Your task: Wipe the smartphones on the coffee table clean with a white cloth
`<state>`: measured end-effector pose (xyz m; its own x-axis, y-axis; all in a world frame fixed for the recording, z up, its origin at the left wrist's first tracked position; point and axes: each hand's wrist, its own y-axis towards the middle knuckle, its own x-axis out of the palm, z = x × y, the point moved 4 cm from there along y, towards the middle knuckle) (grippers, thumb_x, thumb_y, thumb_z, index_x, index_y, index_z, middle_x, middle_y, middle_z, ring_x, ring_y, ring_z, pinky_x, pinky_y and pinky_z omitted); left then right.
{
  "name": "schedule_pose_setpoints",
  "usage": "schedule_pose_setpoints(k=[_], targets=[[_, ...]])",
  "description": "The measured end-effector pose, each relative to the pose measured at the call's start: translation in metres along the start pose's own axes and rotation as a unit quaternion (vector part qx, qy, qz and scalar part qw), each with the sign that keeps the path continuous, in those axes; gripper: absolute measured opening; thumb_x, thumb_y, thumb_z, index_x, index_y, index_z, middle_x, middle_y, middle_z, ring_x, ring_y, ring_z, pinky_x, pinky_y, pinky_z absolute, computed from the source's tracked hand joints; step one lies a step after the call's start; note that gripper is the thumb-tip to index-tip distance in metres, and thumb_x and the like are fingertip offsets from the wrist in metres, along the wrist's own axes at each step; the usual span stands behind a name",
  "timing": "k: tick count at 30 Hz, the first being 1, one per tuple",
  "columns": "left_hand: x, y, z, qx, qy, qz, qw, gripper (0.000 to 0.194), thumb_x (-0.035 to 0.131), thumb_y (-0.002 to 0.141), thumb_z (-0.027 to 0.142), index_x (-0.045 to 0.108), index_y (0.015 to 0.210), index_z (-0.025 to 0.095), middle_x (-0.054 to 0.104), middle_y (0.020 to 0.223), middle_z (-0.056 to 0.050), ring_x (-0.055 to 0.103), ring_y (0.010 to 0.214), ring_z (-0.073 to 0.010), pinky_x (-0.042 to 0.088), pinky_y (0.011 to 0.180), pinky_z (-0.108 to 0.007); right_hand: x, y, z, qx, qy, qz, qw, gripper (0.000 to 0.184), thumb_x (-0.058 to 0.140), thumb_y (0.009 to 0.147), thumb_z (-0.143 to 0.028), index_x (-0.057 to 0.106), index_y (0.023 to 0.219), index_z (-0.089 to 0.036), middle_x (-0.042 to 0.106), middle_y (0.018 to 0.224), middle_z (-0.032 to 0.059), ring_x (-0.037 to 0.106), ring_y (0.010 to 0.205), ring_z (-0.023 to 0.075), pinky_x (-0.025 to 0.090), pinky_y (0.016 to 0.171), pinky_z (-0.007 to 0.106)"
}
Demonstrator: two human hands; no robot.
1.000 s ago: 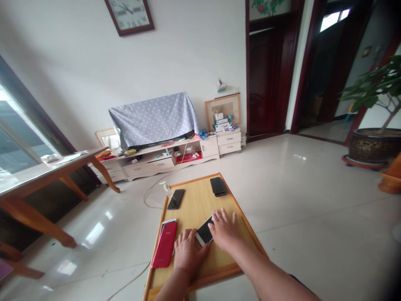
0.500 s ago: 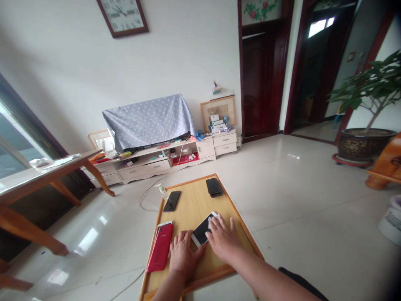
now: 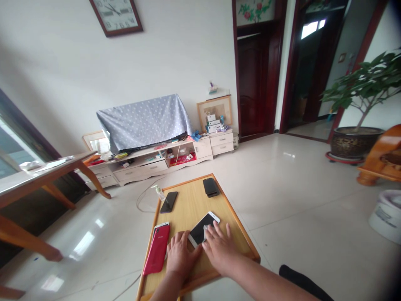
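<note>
A white smartphone (image 3: 198, 230) with a dark screen lies slanted on the low wooden table (image 3: 186, 198). My left hand (image 3: 181, 254) grips its lower left end, thumb and fingers on either side. Over the screen, my right hand (image 3: 222, 250) presses a small pale wipe (image 3: 205, 228) down with its fingertips; the fingers partly cover it. Left of my left hand is a red phone (image 3: 158, 251), back up, partly on top of a white phone (image 3: 163, 225).
A dark phone (image 3: 169, 202) lies by a pump bottle (image 3: 159, 192) at the table's far left. Stacked dark phones (image 3: 210, 187) are at its far right corner. Beyond stand a low white cabinet (image 3: 144, 170), a side table (image 3: 70, 169) and a potted plant (image 3: 354, 142).
My right fingertips and the wipe have slid down the screen toward its lower left, exposing more of the phone's upper end. My left hand keeps its hold. The whole view has shifted slightly.
</note>
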<state>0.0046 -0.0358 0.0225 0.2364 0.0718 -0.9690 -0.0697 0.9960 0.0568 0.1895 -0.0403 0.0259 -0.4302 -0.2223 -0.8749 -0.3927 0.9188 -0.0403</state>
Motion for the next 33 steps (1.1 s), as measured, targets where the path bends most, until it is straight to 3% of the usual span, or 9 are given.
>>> schedule_pose_setpoints(k=[3, 9, 16, 22, 24, 29, 31, 33], targets=[[0.001, 0.001, -0.002, -0.003, -0.001, 0.001, 1.000, 0.063, 0.060, 0.079, 0.062, 0.055, 0.132, 0.029, 0.056, 0.137, -0.007, 0.047, 0.127, -0.0290, 0.033, 0.105, -0.039, 0.005, -0.005, -0.009, -0.037, 0.020, -0.002, 0.999, 0.065, 0.007, 0.103, -0.053, 0.031, 0.157, -0.027, 0.032, 0.162, 0.0026, 0.002, 0.154, 0.0270, -0.013, 0.118, 0.060], [0.000, -0.001, -0.001, 0.001, 0.015, 0.004, 1.000, 0.064, 0.057, 0.080, 0.063, 0.055, 0.133, 0.030, 0.055, 0.138, -0.006, 0.046, 0.128, -0.0289, 0.033, 0.105, -0.039, -0.021, 0.014, 0.023, 0.080, -0.029, 0.031, 0.996, 0.065, 0.011, 0.103, -0.051, 0.037, 0.155, -0.021, 0.031, 0.162, 0.0065, -0.002, 0.153, 0.0313, -0.012, 0.116, 0.064], [0.005, 0.001, -0.007, -0.003, 0.032, -0.002, 0.999, 0.065, 0.057, 0.079, 0.062, 0.054, 0.135, 0.029, 0.055, 0.139, -0.006, 0.047, 0.128, -0.0277, 0.033, 0.106, -0.037, 0.009, 0.001, -0.017, -0.046, 0.017, 0.009, 0.999, 0.063, 0.009, 0.103, -0.053, 0.035, 0.155, -0.029, 0.035, 0.160, 0.0022, 0.006, 0.154, 0.0284, -0.013, 0.117, 0.062], [0.003, -0.001, -0.004, 0.000, 0.023, 0.012, 1.000, 0.064, 0.057, 0.078, 0.063, 0.056, 0.133, 0.029, 0.056, 0.137, -0.007, 0.047, 0.126, -0.0292, 0.034, 0.105, -0.038, -0.017, 0.023, 0.019, 0.072, -0.030, 0.039, 0.996, 0.064, 0.014, 0.102, -0.052, 0.038, 0.154, -0.023, 0.031, 0.161, 0.0050, 0.002, 0.153, 0.0336, -0.012, 0.114, 0.069], [0.003, 0.000, -0.005, -0.002, 0.022, 0.012, 1.000, 0.064, 0.058, 0.078, 0.063, 0.055, 0.133, 0.029, 0.056, 0.137, -0.007, 0.047, 0.127, -0.0290, 0.034, 0.105, -0.039, -0.014, 0.024, 0.015, 0.067, -0.031, 0.044, 0.996, 0.065, 0.013, 0.102, -0.053, 0.037, 0.154, -0.023, 0.031, 0.161, 0.0058, 0.003, 0.153, 0.0333, -0.012, 0.115, 0.068], [0.006, 0.001, -0.009, -0.001, 0.019, 0.002, 1.000, 0.060, 0.057, 0.080, 0.055, 0.054, 0.135, 0.030, 0.055, 0.139, -0.006, 0.047, 0.127, -0.0274, 0.034, 0.105, -0.038, 0.013, 0.014, -0.021, -0.049, 0.009, 0.018, 0.999, 0.063, 0.009, 0.103, -0.055, 0.037, 0.154, -0.030, 0.037, 0.159, 0.0033, 0.014, 0.152, 0.0292, -0.014, 0.116, 0.065], [0.006, 0.001, -0.009, -0.003, 0.020, 0.000, 1.000, 0.061, 0.056, 0.081, 0.057, 0.054, 0.135, 0.030, 0.055, 0.139, -0.006, 0.046, 0.128, -0.0277, 0.033, 0.105, -0.038, 0.010, 0.017, -0.020, -0.045, 0.012, 0.014, 0.999, 0.063, 0.008, 0.103, -0.054, 0.040, 0.152, -0.031, 0.040, 0.158, 0.0025, 0.013, 0.153, 0.0294, -0.014, 0.115, 0.065], [0.005, 0.001, -0.009, -0.005, 0.022, 0.001, 1.000, 0.064, 0.055, 0.080, 0.062, 0.054, 0.135, 0.030, 0.055, 0.139, -0.006, 0.045, 0.129, -0.0289, 0.033, 0.106, -0.039, -0.001, 0.027, -0.006, 0.007, 0.003, 0.023, 1.000, 0.063, 0.008, 0.103, -0.053, 0.041, 0.152, -0.029, 0.038, 0.158, 0.0023, 0.009, 0.153, 0.0315, -0.014, 0.115, 0.067]])
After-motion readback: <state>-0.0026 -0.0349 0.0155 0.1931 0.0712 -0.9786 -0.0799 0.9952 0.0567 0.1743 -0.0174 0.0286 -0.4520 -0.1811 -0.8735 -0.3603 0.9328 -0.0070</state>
